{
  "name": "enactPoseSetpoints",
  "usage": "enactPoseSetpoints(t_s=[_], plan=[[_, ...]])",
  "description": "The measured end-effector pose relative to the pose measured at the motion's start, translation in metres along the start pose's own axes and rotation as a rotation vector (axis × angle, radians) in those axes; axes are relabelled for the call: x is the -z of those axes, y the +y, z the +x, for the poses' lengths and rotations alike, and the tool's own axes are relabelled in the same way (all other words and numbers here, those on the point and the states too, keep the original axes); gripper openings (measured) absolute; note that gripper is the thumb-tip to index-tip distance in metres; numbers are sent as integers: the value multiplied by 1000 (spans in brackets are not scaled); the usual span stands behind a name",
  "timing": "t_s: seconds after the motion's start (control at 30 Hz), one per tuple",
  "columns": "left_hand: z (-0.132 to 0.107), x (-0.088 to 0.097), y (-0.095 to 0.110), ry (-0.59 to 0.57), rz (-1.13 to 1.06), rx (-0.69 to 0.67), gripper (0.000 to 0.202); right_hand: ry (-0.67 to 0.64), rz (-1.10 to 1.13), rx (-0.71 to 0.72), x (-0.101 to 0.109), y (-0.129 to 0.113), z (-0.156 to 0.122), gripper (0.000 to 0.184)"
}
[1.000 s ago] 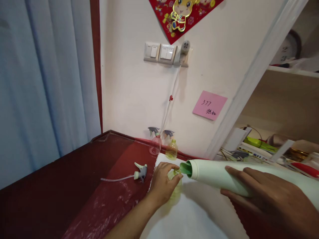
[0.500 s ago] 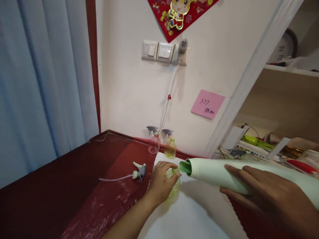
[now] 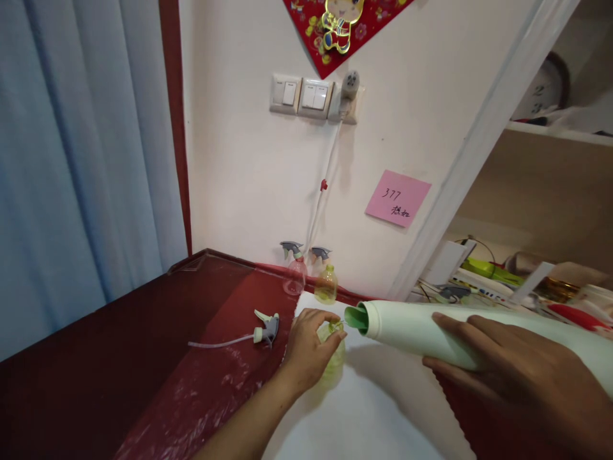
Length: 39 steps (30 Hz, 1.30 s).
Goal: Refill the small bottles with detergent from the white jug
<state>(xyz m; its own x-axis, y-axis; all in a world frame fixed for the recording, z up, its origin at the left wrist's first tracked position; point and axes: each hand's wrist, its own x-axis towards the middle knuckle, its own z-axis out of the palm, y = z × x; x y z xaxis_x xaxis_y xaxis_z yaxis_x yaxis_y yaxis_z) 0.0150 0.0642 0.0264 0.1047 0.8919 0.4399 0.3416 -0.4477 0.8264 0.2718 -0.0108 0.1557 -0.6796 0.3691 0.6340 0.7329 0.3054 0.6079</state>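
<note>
My left hand (image 3: 313,345) is closed round the neck of a clear yellow spray bottle (image 3: 334,364), which stands on a white sheet without its spray head. With my right hand (image 3: 507,367) I grip a long pale green flask (image 3: 402,322), tilted almost flat. Its green spout (image 3: 355,317) is at the bottle's mouth, where a thin clear streak shows between them. A grey and pale green trigger spray head (image 3: 268,329) with a clear tube lies left of my left hand on the dark red tabletop.
Against the wall stand a pink spray bottle (image 3: 295,278) with a grey trigger and a second yellow bottle (image 3: 326,284). A grey trigger head (image 3: 320,253) shows behind the latter. Cluttered shelves (image 3: 550,131) are at the right, a blue curtain (image 3: 86,160) at the left.
Both hands keep their hold on the bottle and the flask, nearly in place. The whole view has shifted slightly. A thin streak at the bottle's mouth shows more plainly now.
</note>
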Motion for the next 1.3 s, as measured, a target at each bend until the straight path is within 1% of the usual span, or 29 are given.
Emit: enactPoseSetpoints(t_s=[0.1, 0.27, 0.43, 0.6, 0.77, 1.07, 1.3], plan=[[1, 0, 1, -2, -1, 0, 15, 13, -25, 104, 2, 0, 4, 51], [1, 0, 0, -3, 0, -3, 14, 16, -29, 99, 6, 0, 11, 56], [0, 1, 0, -6, 1, -5, 14, 17, -23, 100, 5, 0, 9, 57], [1, 0, 1, -1, 5, -5, 13, 10, -12, 106, 5, 1, 6, 51], [0, 0, 0, 4, 5, -4, 14, 3, -20, 112, 7, 1, 8, 51], [1, -1, 0, 1, 9, -8, 14, 2, -39, 128, 6, 4, 4, 41], [1, -1, -1, -1, 10, -16, 13, 5, -43, 112, 11, 3, 7, 49]])
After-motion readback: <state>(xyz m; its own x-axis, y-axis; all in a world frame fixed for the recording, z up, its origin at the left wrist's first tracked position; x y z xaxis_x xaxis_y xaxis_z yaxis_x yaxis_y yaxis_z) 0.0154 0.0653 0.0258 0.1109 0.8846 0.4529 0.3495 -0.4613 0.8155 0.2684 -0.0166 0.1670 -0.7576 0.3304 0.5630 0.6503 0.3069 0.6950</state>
